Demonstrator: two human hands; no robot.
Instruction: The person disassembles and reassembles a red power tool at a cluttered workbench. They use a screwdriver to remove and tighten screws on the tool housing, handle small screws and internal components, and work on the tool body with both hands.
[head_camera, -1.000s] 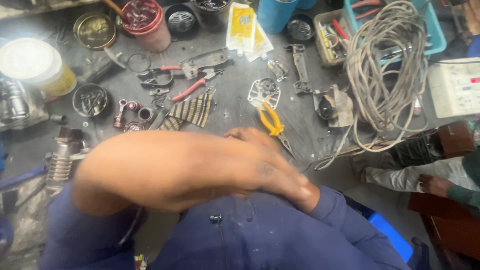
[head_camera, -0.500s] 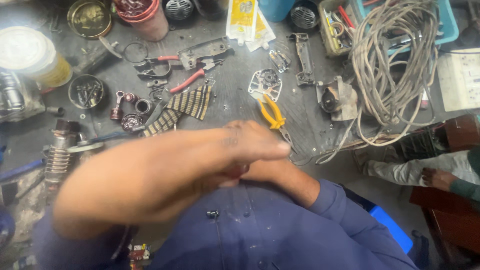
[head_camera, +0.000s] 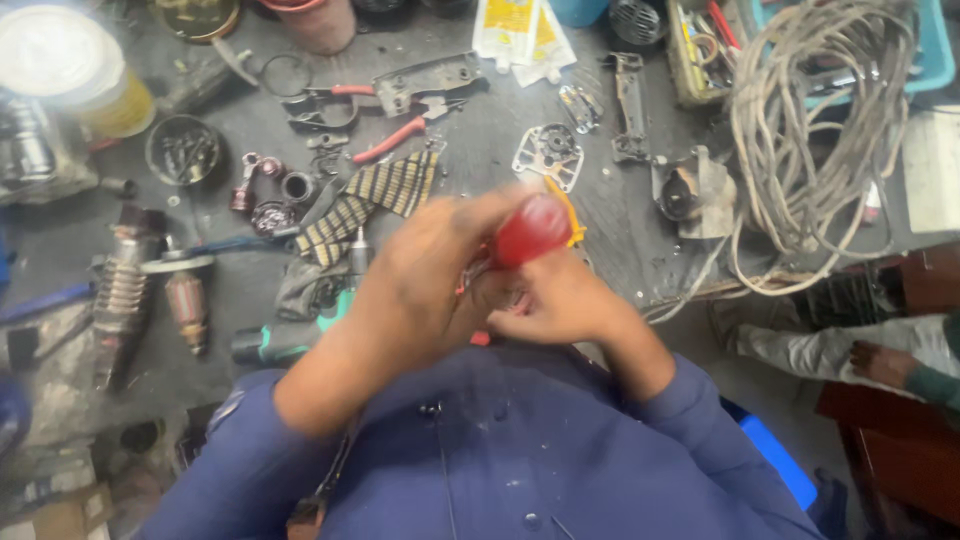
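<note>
Cluttered counter (head_camera: 560, 110) below, view shifted since before. Left hand (head_camera: 420, 280) now grips red handle (head_camera: 530, 230), which was hidden earlier; right hand (head_camera: 560, 300) closed just under it, the hands touching, above the chest. Forearm no longer crosses the frame. Striped cloth (head_camera: 370, 200), cable coil (head_camera: 820, 130), red pliers (head_camera: 385, 140) lie beyond.

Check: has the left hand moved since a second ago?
Yes. The left hand has pulled back from the yellow pliers and now grips a red handle.

left hand (head_camera: 420, 285), right hand (head_camera: 560, 300), clasped together
</note>
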